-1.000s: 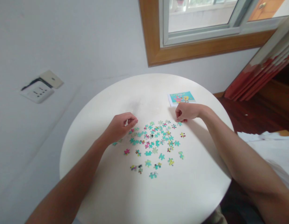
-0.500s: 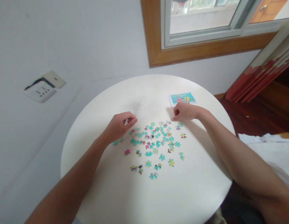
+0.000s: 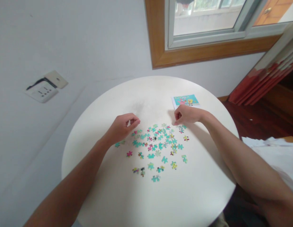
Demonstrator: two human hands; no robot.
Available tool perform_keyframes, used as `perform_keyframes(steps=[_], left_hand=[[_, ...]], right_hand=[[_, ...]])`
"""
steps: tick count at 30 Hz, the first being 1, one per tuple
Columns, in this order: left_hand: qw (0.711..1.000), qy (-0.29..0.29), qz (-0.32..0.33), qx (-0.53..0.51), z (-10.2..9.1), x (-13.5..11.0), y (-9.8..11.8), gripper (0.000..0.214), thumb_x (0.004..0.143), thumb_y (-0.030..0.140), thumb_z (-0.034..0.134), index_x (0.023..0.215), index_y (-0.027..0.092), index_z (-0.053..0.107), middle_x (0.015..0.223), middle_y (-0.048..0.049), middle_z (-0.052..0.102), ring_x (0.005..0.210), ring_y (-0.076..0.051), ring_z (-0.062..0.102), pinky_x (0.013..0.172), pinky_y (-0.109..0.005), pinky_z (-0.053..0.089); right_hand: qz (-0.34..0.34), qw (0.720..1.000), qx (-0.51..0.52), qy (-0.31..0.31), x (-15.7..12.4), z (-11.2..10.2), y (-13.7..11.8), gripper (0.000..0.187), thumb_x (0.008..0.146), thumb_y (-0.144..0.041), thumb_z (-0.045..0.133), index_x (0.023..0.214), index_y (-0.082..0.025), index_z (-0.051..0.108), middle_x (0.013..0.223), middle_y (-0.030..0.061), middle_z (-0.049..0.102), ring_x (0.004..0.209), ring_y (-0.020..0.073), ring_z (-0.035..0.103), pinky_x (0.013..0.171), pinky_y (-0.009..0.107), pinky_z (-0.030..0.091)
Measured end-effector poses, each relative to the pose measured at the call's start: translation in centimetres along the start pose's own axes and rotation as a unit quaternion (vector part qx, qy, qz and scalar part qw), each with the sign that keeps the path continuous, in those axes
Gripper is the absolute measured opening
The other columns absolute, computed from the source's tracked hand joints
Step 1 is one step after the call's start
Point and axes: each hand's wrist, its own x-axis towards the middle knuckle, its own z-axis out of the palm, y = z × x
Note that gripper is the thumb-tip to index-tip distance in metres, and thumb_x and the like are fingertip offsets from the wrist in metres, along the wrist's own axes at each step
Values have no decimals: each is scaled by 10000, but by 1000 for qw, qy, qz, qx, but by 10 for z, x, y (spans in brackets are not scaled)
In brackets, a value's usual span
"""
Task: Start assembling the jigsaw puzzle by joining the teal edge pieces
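Many small jigsaw puzzle pieces (image 3: 150, 156), mostly teal with some pink, yellow and white, lie scattered and partly overlapping on the round white table (image 3: 146, 198). My left hand (image 3: 124, 126) is at the pile's left edge, thumb and index fingertip pressed together. Anything between those tips is too small to make out. My right hand (image 3: 186, 114) is at the far right edge of the pile, its fingers curled into a pinch low over the tabletop. What it pinches, if anything, is hidden. A whitish and pink puzzle piece (image 3: 181, 129) lies just below my right hand.
A picture card (image 3: 185, 100) with cartoon figures on teal lies behind my right hand. The wall carries a socket (image 3: 43, 91) at left and a wood-framed window (image 3: 158, 47) ahead. White papers (image 3: 269, 151) and a red and beige curtain (image 3: 253, 82) are at right.
My right fingertips have shifted slightly left and nearer to me. A piece beside them no longer shows in that spot, and more white shows by the piece below the hand. My left hand stays put.
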Motion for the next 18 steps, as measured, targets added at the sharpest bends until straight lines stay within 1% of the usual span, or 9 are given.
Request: perform_keyframes(steps=[3, 7, 10, 14, 16, 18], left_hand=[[1000, -3, -3, -3, 1, 0, -1, 258, 913, 333, 526, 768, 163, 655, 697, 2, 627, 615, -121, 488, 608, -242, 371], [1000, -5, -5, -6, 0, -1, -2, 252, 913, 333, 538, 772, 162, 658, 701, 5, 624, 620, -120, 487, 610, -243, 370], [1000, -1, -7, -13, -1, -1, -1, 241, 912, 325, 544, 779, 161, 662, 714, 5, 629, 629, -119, 491, 614, -243, 371], [1000, -3, -7, -15, -1, -1, -1, 238, 913, 315, 542, 778, 160, 661, 718, 5, 632, 631, -120, 494, 615, -244, 369], [1000, -4, -7, -14, 0, -1, -2, 238, 914, 316, 543, 780, 161, 662, 715, 7, 629, 630, -120, 491, 613, -244, 366], [1000, -4, -6, -15, 0, -1, -2, 238, 916, 319, 545, 785, 161, 664, 716, 8, 627, 631, -119, 489, 613, -243, 366]], right_hand=[[-26, 999, -3, -22, 3, 7, -6, 219, 695, -345, 780, 677, -163, 659, 627, 22, 645, 569, 138, 563, 520, 270, 371], [-14, 998, -24, -59, 2, 8, -7, 182, 681, -284, 774, 661, -163, 640, 616, 11, 632, 565, 133, 556, 524, 269, 359], [-16, 999, -19, -41, 1, 5, -6, 173, 698, -286, 757, 666, -163, 638, 620, 12, 629, 567, 130, 545, 529, 272, 359], [-27, 999, -18, 21, 5, 10, -9, 230, 710, -361, 764, 698, -156, 659, 643, 28, 642, 591, 138, 550, 549, 282, 367], [-26, 999, -29, 21, 6, 13, -10, 222, 706, -352, 767, 702, -153, 668, 646, 32, 647, 592, 139, 555, 554, 285, 367], [-16, 999, -38, 8, 6, 13, -9, 182, 703, -312, 760, 696, -154, 671, 638, 28, 647, 574, 135, 554, 549, 283, 363]])
